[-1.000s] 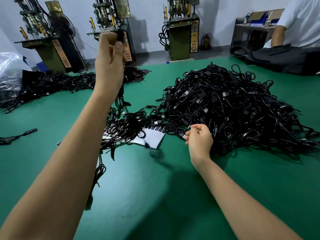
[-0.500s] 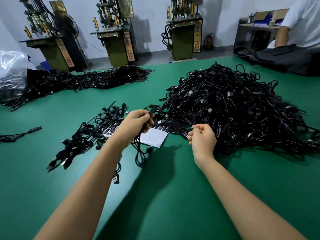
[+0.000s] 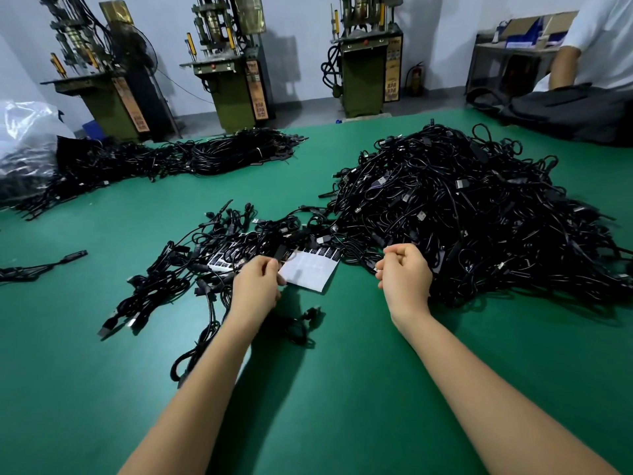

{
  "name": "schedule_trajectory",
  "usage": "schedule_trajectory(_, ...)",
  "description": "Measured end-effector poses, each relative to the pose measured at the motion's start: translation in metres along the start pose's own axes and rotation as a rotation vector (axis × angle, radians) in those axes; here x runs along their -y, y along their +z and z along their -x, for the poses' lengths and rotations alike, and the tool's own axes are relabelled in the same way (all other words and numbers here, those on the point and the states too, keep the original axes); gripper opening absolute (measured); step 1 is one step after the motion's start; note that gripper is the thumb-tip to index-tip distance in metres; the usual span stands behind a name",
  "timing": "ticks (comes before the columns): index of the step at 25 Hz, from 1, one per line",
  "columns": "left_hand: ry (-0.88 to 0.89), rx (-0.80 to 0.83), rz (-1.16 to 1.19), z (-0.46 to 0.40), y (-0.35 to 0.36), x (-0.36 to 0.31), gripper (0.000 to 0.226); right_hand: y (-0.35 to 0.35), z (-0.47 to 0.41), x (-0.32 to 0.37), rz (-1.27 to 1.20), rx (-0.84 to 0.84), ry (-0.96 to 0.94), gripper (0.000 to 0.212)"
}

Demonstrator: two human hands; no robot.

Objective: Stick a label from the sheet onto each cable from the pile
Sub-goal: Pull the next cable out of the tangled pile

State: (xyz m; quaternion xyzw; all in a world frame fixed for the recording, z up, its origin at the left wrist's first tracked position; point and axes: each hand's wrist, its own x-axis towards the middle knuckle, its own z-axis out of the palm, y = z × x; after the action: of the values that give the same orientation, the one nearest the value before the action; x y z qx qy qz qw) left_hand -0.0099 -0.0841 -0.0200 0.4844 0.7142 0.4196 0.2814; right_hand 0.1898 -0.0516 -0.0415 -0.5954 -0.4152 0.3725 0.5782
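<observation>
Our left hand (image 3: 256, 286) pinches a small black label (image 3: 280, 252) at the near-left edge of the label sheet (image 3: 310, 272), which lies on the green desk (image 3: 342, 389) between two cable heaps. Our right hand (image 3: 404, 275) – fingers curled – pinches a cable end (image 3: 376, 269) at the foot of the big pile (image 3: 462, 214).

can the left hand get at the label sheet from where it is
Probably yes: the left hand is already at the near left edge of the label sheet, whose near part lies bare, though cables cover its far left part.
</observation>
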Motion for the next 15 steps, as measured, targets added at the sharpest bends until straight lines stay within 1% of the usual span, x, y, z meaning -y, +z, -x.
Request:
schedule_trajectory(1,0.072,-0.066,-0.15,0.002,0.004,0.007,0.022,0.0,0.001,0.0,0.021,0.01,-0.01,0.021)
schedule_trajectory(2,0.141,-0.12,-0.249,0.004,0.008,0.013,0.021,0.0,0.002,0.0,0.046,0.022,-0.023,0.02)
schedule_trajectory(4,0.232,-0.184,-0.326,0.005,0.013,0.017,0.02,0.001,0.002,0.001,0.097,0.052,-0.071,0.015)
schedule_trajectory(7,0.218,-0.282,-0.296,0.006,0.013,0.021,0.022,0.004,0.008,-0.002,0.232,0.08,-0.206,0.009)
schedule_trajectory(10,0.109,-0.353,-0.172,0.008,0.013,0.021,0.023,0.012,0.011,0.0,0.401,0.057,-0.377,0.006)
schedule_trajectory(11,0.066,-0.355,-0.121,0.008,0.012,0.022,0.024,0.018,0.009,0.002,0.448,0.096,-0.416,0.007)
schedule_trajectory(12,0.034,-0.355,-0.082,0.008,0.012,0.021,0.025,0.027,0.006,0.006,0.497,0.17,-0.438,0.009)
schedule_trajectory(15,-0.011,-0.349,-0.043,0.008,0.012,0.021,0.024,0.065,-0.002,0.021,0.659,0.485,-0.452,0.015)
